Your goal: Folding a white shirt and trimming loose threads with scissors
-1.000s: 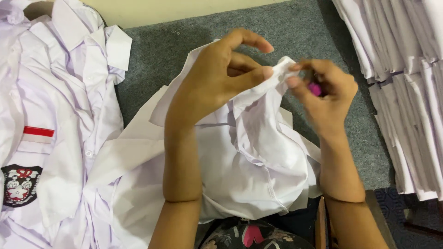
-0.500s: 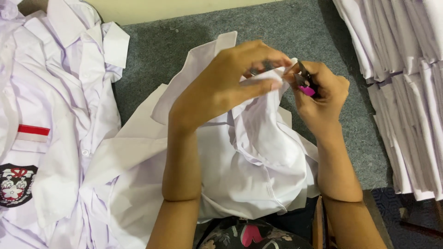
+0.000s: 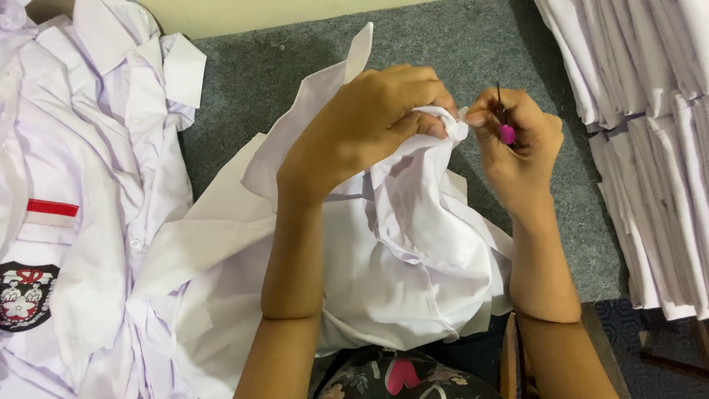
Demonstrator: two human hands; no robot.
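A grey carpet [image 3: 458, 44] carries a heap of white uniform shirts [image 3: 88, 207] at the left and a folded stack of white garments [image 3: 650, 148] at the right. Between them, near the middle, lies the white shirt [image 3: 384, 273], its bunched fabric pinched in the left hand [image 3: 369, 125]. Just right, the right hand [image 3: 517, 140] closes its fingers on a small pink-handled tool [image 3: 506, 129].

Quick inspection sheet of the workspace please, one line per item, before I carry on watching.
Surface: grey carpet, partly bare.
Job's things: white shirt bunched on the lap; small pink-handled tool.
Clutter: heap of white shirts at left, one with a dark badge; stacked white garments at right.
Grips: left hand pinches the shirt's fabric; right hand holds the tool.
Cables: nothing seen.
Surroundings: pale wall along the top.
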